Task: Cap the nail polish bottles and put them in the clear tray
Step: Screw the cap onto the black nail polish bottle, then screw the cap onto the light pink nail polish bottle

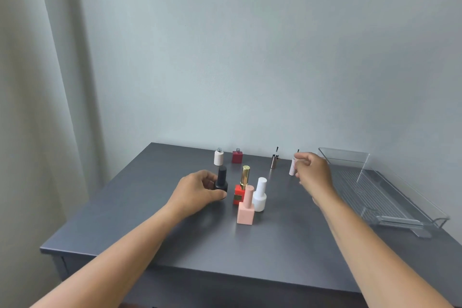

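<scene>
Grey desk (pixel 175 245) fills most of the view, and the clear tray (pixel 375 197) sits just beyond the right hand (pixel 313 172), hugging the desk's right edge with no bottles in it yet. The left hand (pixel 197 191) has its fingers (pixel 208 176) wrapped round the base of the black bottle (pixel 221 180), which is already capped, I'd guess to steady or lift it. The right hand's fingers are curled up against the pale cap (pixel 291 167), which stands brush-up. Honestly can't tell if they're pinching it or just arriving. The metallic cap (pixel 274 161) stands the same way just left of those fingers, probably to keep the wet brushes off the desk. Right of the left fingers is a tight cluster: red bottle with gold cap (pixel 240 190), pink bottle (pixel 245 210) and white bottle (pixel 260 196), all capped. Behind them, near the back edge, the open pale bottle (pixel 218 157) and open dark red bottle (pixel 237 157) look like they're waiting for those caps. Plenty of bare desk between the right fingers and the tray, so the carry looks easy, but that cluster is tippy
</scene>
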